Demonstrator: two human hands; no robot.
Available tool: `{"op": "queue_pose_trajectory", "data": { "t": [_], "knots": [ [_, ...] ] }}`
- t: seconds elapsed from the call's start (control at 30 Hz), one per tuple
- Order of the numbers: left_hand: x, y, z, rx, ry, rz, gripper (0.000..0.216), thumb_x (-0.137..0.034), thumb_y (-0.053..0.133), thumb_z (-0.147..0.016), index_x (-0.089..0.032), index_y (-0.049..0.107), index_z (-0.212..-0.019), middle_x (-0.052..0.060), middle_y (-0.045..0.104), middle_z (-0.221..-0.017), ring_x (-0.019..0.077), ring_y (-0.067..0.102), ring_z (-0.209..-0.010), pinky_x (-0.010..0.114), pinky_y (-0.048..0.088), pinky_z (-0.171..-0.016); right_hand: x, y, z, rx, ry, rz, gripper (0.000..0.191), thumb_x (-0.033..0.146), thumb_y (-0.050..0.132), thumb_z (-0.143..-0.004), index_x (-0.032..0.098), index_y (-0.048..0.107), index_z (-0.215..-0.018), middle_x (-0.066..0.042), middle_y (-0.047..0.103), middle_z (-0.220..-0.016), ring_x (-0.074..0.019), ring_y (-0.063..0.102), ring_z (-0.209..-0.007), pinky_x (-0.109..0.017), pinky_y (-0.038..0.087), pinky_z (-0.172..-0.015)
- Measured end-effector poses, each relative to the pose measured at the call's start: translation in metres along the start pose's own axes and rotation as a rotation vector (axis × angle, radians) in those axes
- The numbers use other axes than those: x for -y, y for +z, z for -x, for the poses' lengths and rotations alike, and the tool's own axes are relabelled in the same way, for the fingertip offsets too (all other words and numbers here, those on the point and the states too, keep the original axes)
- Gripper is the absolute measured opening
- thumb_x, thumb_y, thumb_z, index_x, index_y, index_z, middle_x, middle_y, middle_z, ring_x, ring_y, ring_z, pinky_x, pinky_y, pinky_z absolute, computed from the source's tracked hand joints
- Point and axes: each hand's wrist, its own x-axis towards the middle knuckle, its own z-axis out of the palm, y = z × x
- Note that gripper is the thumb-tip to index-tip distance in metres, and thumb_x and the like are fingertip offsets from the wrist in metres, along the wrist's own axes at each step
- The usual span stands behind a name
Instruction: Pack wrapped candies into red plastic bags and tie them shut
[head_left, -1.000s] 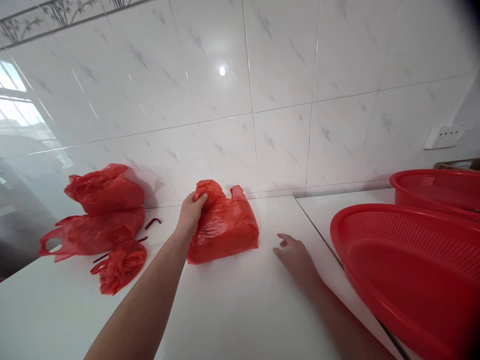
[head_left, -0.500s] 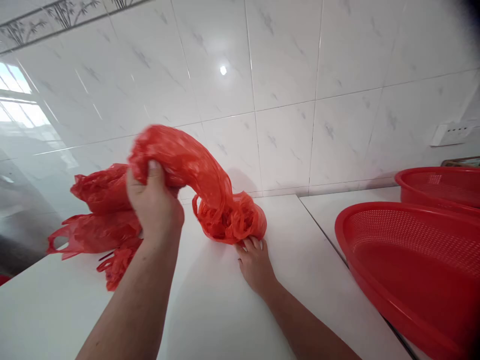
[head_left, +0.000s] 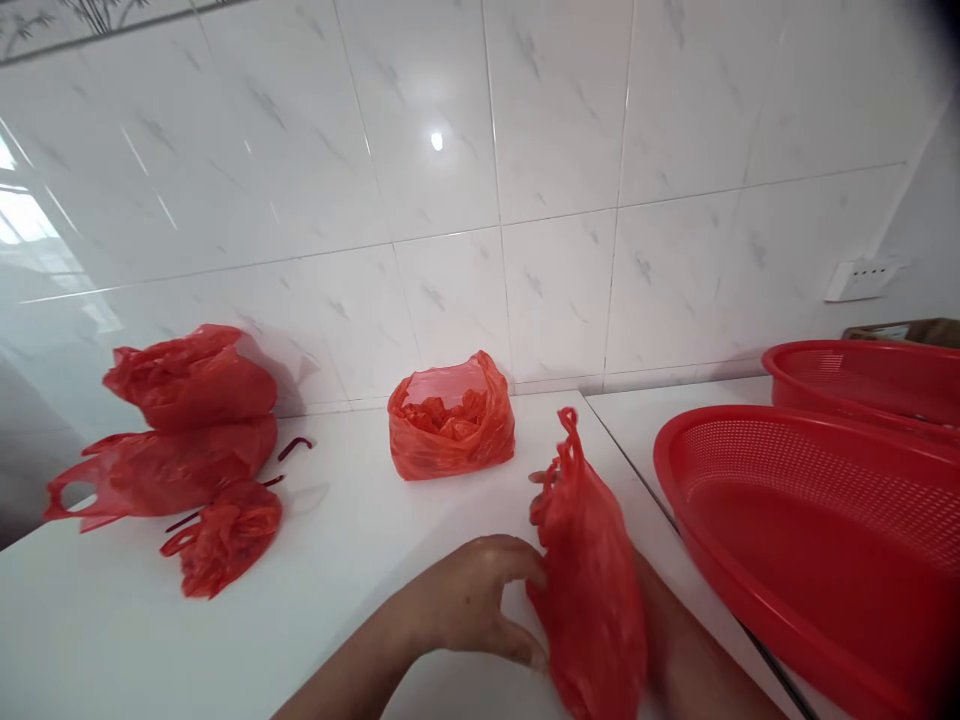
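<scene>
A loose red plastic bag (head_left: 589,590) stands on edge near the front of the white counter (head_left: 337,560). My left hand (head_left: 472,605) pinches its left side with fingers and thumb. My right hand (head_left: 664,625) is behind the bag and almost wholly hidden by it; its fingers do not show. Further back, against the tiled wall, an open red bag (head_left: 451,420) sits upright, stuffed with more crumpled red bags.
At the left, filled red bags (head_left: 191,400) are piled by the wall, with a smaller knotted one (head_left: 225,535) in front and dark red hooked sticks (head_left: 294,447) beside them. Two red perforated baskets (head_left: 817,540) (head_left: 862,380) fill the right side. A wall socket (head_left: 855,280) is above them.
My left hand let go of the stuffed bag, which now sits open by the wall. Both hands drew back towards me and now have a single loose bag between them.
</scene>
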Motion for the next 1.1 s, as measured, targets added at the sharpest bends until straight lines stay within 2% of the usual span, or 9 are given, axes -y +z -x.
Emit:
{"op": "queue_pose_trajectory", "data": {
  "t": [0.1,0.2,0.5,0.63,0.77,0.87,0.93,1.0,1.1],
  "knots": [
    [0.020,-0.001,-0.011,-0.156,-0.146,-0.031,0.038,-0.042,0.068,-0.070,-0.025,0.064,-0.104,0.003,0.065,-0.104,0.0205,0.060,-0.089,0.029,0.047,-0.074,0.009,-0.030,-0.003,0.144,0.232,-0.270,0.055,0.063,0.042,-0.080,0.022,0.058,-0.112,-0.010,0.068,-0.090,-0.0253,0.065,-0.080,-0.040,0.052,-0.064],
    [0.046,-0.009,-0.028,-0.327,-0.158,-0.141,0.029,-0.036,0.060,-0.078,-0.026,0.063,-0.105,0.003,0.063,-0.112,0.0214,0.060,-0.094,0.030,0.046,-0.077,0.005,-0.041,-0.017,0.241,0.393,-0.510,0.057,0.064,0.040,-0.081,0.021,0.053,-0.115,-0.012,0.067,-0.098,-0.0255,0.064,-0.088,-0.041,0.050,-0.071],
    [0.119,-0.047,-0.049,-0.471,-0.350,-0.389,0.054,-0.025,0.059,-0.076,-0.021,0.050,-0.129,0.010,0.042,-0.142,0.0289,0.039,-0.129,0.041,0.033,-0.103,-0.017,-0.053,-0.041,0.283,0.390,-0.572,0.056,0.060,0.034,-0.086,0.016,0.049,-0.116,-0.014,0.066,-0.102,-0.0256,0.066,-0.086,-0.038,0.048,-0.067],
    [0.102,-0.020,-0.054,-0.498,-0.329,-0.230,0.038,-0.035,0.055,-0.080,-0.024,0.058,-0.116,0.006,0.056,-0.127,0.0238,0.054,-0.111,0.036,0.041,-0.095,-0.015,-0.050,-0.040,0.244,0.351,-0.560,0.053,0.059,0.041,-0.083,0.016,0.052,-0.112,-0.013,0.066,-0.100,-0.0236,0.065,-0.083,-0.036,0.047,-0.064],
    [0.061,0.031,-0.062,-0.311,-0.348,0.199,0.049,-0.049,0.056,-0.078,-0.023,0.055,-0.119,0.007,0.063,-0.110,0.0217,0.060,-0.092,0.033,0.047,-0.079,-0.009,-0.037,-0.032,0.052,0.307,-0.441,0.042,0.055,0.050,-0.079,0.020,0.058,-0.101,-0.007,0.065,-0.090,-0.0192,0.063,-0.075,-0.031,0.047,-0.060],
    [0.036,0.057,-0.064,-0.182,-0.310,0.525,0.073,-0.039,0.068,-0.071,-0.023,0.037,-0.135,0.005,0.064,-0.096,0.0191,0.060,-0.082,0.030,0.047,-0.069,-0.007,-0.025,-0.027,-0.095,0.258,-0.274,0.039,0.056,0.053,-0.077,0.020,0.061,-0.092,-0.002,0.062,-0.074,-0.0138,0.057,-0.059,-0.026,0.044,-0.052],
    [0.028,0.062,-0.063,-0.164,-0.313,0.642,0.071,-0.028,0.069,-0.068,-0.023,0.040,-0.133,0.001,0.063,-0.082,0.0170,0.060,-0.073,0.027,0.046,-0.063,-0.007,-0.020,-0.026,-0.120,0.240,-0.199,0.044,0.059,0.052,-0.077,0.018,0.062,-0.087,0.000,0.058,-0.063,-0.0108,0.050,-0.049,-0.024,0.040,-0.045],
    [0.029,0.058,-0.060,-0.301,-0.349,0.723,0.052,-0.024,0.065,-0.070,-0.019,0.051,-0.120,0.000,0.060,-0.075,0.0149,0.058,-0.066,0.026,0.044,-0.060,-0.008,-0.020,-0.028,-0.145,0.227,-0.180,0.047,0.062,0.052,-0.076,0.017,0.061,-0.084,0.001,0.053,-0.057,-0.0090,0.044,-0.044,-0.022,0.034,-0.041],
    [0.040,0.037,-0.055,-0.742,-0.350,0.802,0.022,-0.027,0.059,-0.075,-0.016,0.057,-0.093,0.001,0.059,-0.073,0.0124,0.055,-0.062,0.025,0.044,-0.060,-0.003,-0.024,-0.027,-0.250,0.143,-0.123,0.044,0.060,0.052,-0.076,0.017,0.060,-0.080,0.004,0.047,-0.055,-0.0073,0.037,-0.044,-0.021,0.028,-0.040]
  ]
}}
